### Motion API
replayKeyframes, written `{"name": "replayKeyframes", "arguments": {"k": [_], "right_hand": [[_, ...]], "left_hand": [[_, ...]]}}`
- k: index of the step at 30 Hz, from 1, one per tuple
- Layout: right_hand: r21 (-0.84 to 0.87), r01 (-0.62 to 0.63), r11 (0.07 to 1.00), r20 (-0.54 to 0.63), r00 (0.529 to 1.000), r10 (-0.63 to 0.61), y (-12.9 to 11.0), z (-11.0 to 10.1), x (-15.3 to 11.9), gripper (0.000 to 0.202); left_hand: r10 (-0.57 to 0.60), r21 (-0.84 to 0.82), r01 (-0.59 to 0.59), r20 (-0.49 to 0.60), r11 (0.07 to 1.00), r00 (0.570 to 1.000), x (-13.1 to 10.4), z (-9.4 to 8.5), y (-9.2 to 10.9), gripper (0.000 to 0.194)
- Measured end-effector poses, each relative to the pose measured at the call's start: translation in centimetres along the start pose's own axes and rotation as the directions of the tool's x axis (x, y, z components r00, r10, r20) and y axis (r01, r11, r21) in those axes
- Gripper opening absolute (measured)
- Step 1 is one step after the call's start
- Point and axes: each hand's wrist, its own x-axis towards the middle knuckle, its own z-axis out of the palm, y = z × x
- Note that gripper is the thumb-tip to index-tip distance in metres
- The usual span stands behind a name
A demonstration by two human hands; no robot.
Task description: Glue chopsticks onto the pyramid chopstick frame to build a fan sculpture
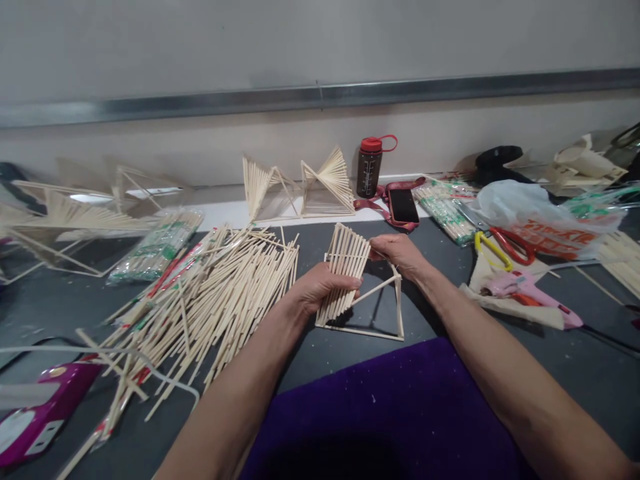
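Observation:
A structure of pale wooden sticks (343, 267) stands on the dark table in front of me, with a row of slanted sticks on its left and an open frame on its right. My left hand (323, 287) is closed round the row of sticks, thumb across their front. At the structure's upper right, my right hand (395, 252) has its fingers closed at the top end of the sticks; its fingertips are partly hidden. Left of my hands lies a large loose pile of wooden sticks (240, 287).
Two finished-looking stick structures (327, 183) stand by the wall beside a bottle (369, 168) and a phone (403, 206). To the right lie scissors (493, 252), a pink glue gun (543, 300) and a plastic bag (530, 217). A magenta power strip (50, 407) is at lower left.

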Motion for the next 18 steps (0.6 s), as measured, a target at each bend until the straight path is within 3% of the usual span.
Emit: {"name": "replayKeyframes", "arguments": {"k": [6,12,18], "right_hand": [[0.028,-0.024,0.999,0.002,1.000,0.024,-0.16,0.13,-0.16,0.034],[0.199,-0.087,0.976,0.095,0.993,0.069,0.07,-0.20,-0.23,0.035],[0.123,-0.045,0.991,0.060,0.997,0.037,0.21,-0.22,-0.03,0.032]], "left_hand": [[-0.010,-0.010,0.011,0.010,1.000,1.000,-0.22,0.09,0.10,0.018],[0.029,-0.013,-0.029,-0.006,0.999,1.000,-0.21,0.24,0.21,0.022],[0.029,-0.019,-0.029,0.000,0.999,1.000,-0.18,0.21,0.23,0.022]]}}
